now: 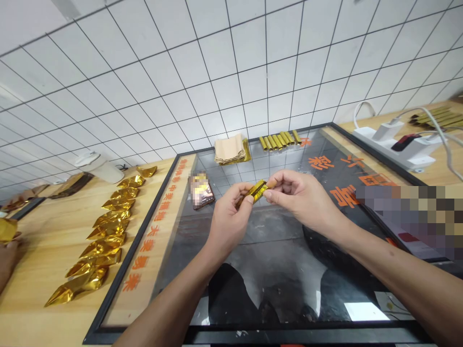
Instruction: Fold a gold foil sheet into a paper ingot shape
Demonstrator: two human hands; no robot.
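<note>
A small roll of gold foil paper [259, 190] is held above the dark glass panel, slanting up to the right. My left hand [230, 214] is closed around its lower left part, with the thumb on top. At its right end, my right hand [298, 195] pinches the edge between thumb and fingers. Behind my hands lies a stack of paper sheets [230, 148], tan side up with gold showing at the edge. To the right of that stack, several finished gold tubes [280, 140] lie side by side in a row.
The black-framed panel [140, 242] bears orange characters. A small packet [201, 195] lies on it. Folded gold foil shapes [103, 245] line the wood at left, near a lidded cup [99, 166] and another person's hand [7, 260]. A power strip [396, 147] with cables stands right.
</note>
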